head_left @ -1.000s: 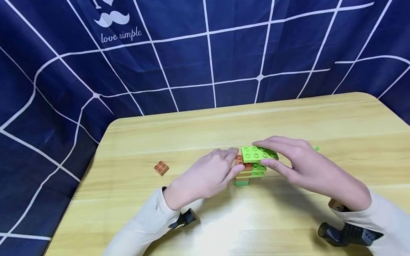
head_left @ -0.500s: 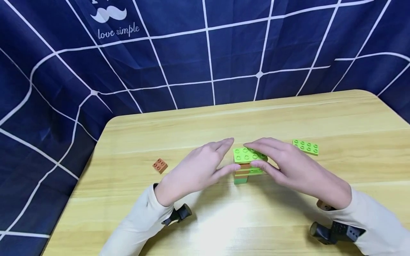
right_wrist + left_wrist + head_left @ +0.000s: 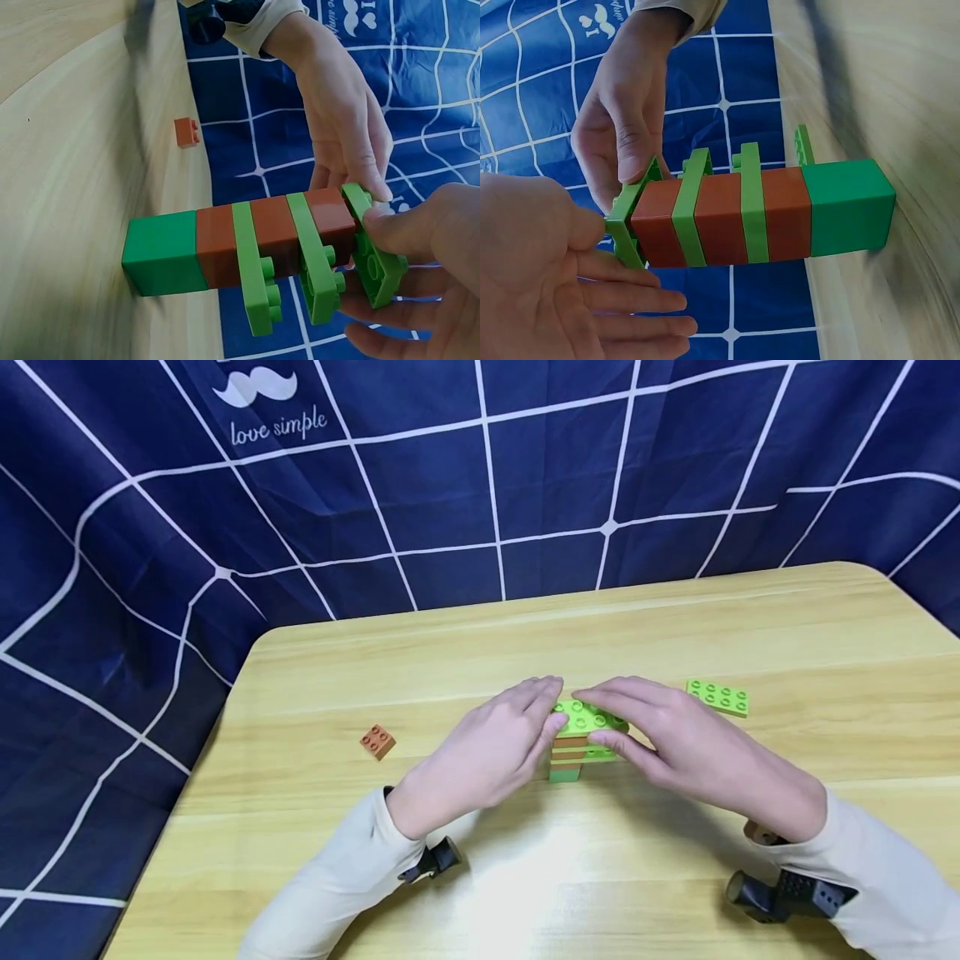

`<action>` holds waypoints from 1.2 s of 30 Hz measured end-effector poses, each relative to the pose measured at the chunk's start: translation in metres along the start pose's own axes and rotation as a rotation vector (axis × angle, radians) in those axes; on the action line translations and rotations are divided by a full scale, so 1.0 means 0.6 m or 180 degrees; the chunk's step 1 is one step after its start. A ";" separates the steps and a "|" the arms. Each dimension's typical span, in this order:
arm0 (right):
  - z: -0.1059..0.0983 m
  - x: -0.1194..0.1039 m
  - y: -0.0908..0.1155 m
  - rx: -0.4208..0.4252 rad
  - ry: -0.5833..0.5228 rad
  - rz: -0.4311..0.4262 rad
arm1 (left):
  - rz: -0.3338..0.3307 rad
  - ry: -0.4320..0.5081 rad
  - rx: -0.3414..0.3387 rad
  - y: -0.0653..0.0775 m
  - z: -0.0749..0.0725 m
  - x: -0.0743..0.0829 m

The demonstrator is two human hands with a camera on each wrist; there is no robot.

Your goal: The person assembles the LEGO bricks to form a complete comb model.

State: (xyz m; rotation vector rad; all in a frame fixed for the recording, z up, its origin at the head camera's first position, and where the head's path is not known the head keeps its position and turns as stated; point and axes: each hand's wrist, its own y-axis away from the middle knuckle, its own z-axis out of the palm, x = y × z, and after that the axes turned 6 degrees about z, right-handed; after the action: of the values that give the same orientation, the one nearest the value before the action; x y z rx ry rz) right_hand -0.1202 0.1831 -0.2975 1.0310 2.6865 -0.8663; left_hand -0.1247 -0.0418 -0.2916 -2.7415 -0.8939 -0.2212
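Observation:
A tower of toy building bricks stands on the table, its green brick at the bottom. Above that, brown bricks alternate with light-green plates that jut out to the right. The top light-green plate lies over the uppermost brown brick, slightly tilted in the right wrist view. My right hand pinches this plate between thumb and fingers along its long sides. At its left end, my left hand holds it by thumb and fingertips, the other fingers stretched out straight.
A loose brown brick lies on the table to the left. Another light-green plate lies behind my right hand. A blue curtain with white lines hangs along the table's back and left side.
My right hand has brought the light-green plate left and onto the tower's top brown brick. My left hand drew back from the tower, then came in again to the plate's left end.

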 end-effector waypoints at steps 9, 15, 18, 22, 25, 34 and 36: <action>0.002 -0.004 -0.001 -0.0016 0.0114 0.0010 | -0.0093 -0.0241 -0.0206 0.003 0.001 0.005; 0.006 -0.008 0.002 -0.0081 0.0322 0.0177 | -0.0177 -0.0630 -0.0318 0.006 0.005 0.011; 0.008 -0.010 0.003 -0.0089 0.0420 0.0211 | -0.0201 -0.0784 -0.0279 0.007 0.006 0.016; 0.011 -0.009 0.004 -0.0098 0.0490 0.0226 | -0.0206 -0.0961 -0.0166 0.007 0.007 0.024; 0.014 -0.008 0.004 -0.0080 0.0525 0.0216 | -0.0202 -0.1065 -0.0089 0.006 0.008 0.029; 0.023 -0.008 0.004 0.0035 0.0539 0.0178 | -0.0139 -0.1332 0.0094 0.005 0.016 0.033; 0.024 -0.008 0.003 0.0049 0.0547 0.0169 | -0.0154 -0.1284 0.0061 0.005 0.015 0.032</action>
State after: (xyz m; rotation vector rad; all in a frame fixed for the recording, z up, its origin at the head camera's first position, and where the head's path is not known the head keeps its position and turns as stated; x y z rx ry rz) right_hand -0.1163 0.1734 -0.3086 1.2274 2.7798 -0.8256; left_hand -0.1068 -0.0309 -0.2967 -2.7958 -1.0503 0.3435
